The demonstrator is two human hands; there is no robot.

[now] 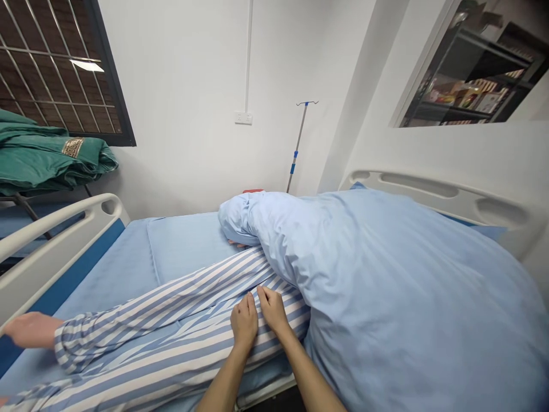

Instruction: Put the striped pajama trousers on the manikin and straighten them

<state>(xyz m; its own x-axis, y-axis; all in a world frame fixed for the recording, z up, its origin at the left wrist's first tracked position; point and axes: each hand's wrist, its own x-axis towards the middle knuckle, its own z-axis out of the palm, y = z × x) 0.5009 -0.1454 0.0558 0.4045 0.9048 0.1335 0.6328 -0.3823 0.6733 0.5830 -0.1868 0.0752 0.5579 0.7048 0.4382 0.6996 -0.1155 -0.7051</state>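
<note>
From where I stand, both fists are over the striped trousers [201,346] of a figure lying on the bed [184,234], about where the thighs of the near leg disappear under the blue quilt [373,274]. The left hand [244,317] and the right hand [273,310] are side by side, almost touching, with the fingers curled in. Each grip looks clenched; I cannot tell whether either has a pinch of trouser cloth in it, or just how firmly they press.

What matters most, to my eye, is how the legs lie: their long axis runs from the bare foot [32,330] at the left, up and slightly away to the right, passing across in front of the forearms. So the trousers are directly beneath the fists and stretch off to their left. The quilt heaps up just to the right of them, and the right hand is the nearer one to its edge. A far corner of it bulges leftward over the far leg, beyond both fists.
</note>
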